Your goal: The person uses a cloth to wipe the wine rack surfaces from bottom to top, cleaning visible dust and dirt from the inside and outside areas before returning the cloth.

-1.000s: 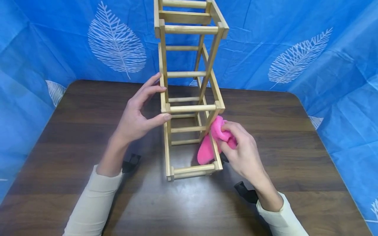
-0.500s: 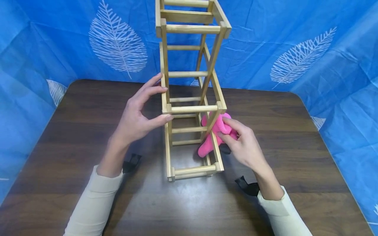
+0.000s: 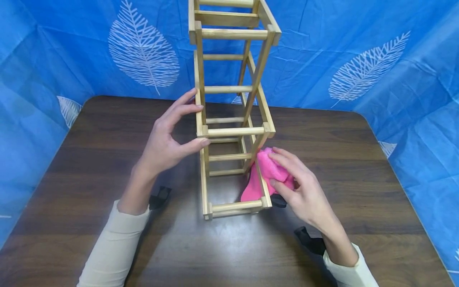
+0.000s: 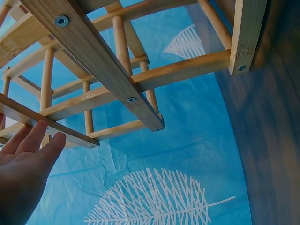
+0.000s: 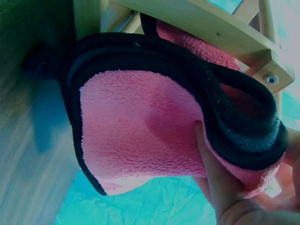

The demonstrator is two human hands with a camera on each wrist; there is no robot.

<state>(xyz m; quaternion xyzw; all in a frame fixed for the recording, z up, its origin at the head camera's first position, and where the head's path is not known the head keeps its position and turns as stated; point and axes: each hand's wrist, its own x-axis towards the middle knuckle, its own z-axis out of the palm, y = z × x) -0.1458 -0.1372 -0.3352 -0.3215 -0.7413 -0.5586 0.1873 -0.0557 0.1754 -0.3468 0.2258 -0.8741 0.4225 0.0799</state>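
tabletop (image 3: 222, 255): one rack (image 3: 235, 131), one pink cloth (image 3: 274, 169)

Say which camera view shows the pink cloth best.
Right wrist view: the pink cloth is large, its dark border clear. The head view shows it smaller, partly behind the wooden rack; left wrist, none.

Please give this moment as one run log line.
left hand: holds wooden rack; right hand: grips pink cloth; cloth: at lower right rail; rack: upright

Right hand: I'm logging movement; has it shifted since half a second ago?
Yes: the right hand moved down the head view and right, relative to the rack.
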